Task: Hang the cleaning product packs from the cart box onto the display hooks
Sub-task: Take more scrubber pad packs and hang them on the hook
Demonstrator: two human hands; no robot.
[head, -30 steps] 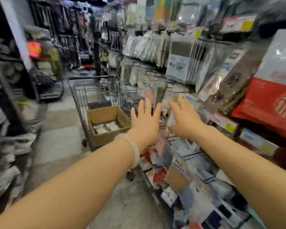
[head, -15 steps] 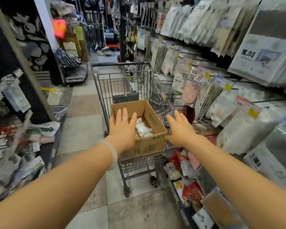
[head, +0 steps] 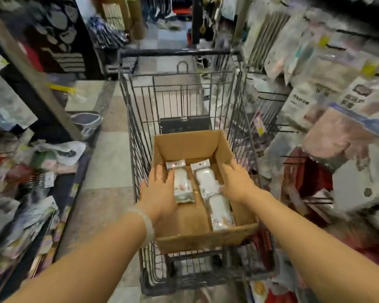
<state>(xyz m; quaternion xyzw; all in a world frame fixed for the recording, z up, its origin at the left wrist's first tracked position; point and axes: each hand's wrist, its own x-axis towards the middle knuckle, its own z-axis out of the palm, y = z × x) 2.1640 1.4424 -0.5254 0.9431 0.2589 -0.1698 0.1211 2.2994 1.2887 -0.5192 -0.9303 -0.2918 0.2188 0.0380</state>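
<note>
An open cardboard box (head: 188, 145) sits in a wire shopping cart (head: 177, 88) in front of me. Inside lie three clear packs with white contents: one on the left (head: 182, 184), one in the middle (head: 205, 178) and one nearer me (head: 220, 213). My left hand (head: 160, 191) reaches into the box with straight fingers, just left of the left pack. My right hand (head: 236, 182) is over the box's right side, fingers extended, beside the middle pack. Neither hand holds anything. Display hooks (head: 271, 125) stick out of the rack on the right.
Hanging packs (head: 337, 68) crowd the right-hand rack close to the cart. Shelves with mixed goods (head: 20, 193) line the left side. A tiled aisle floor (head: 109, 162) runs between them, with more stock at the far end.
My head has turned from the rack down to the cart. Both hands moved from the hanging goods to above the box and now reach inside it.
</note>
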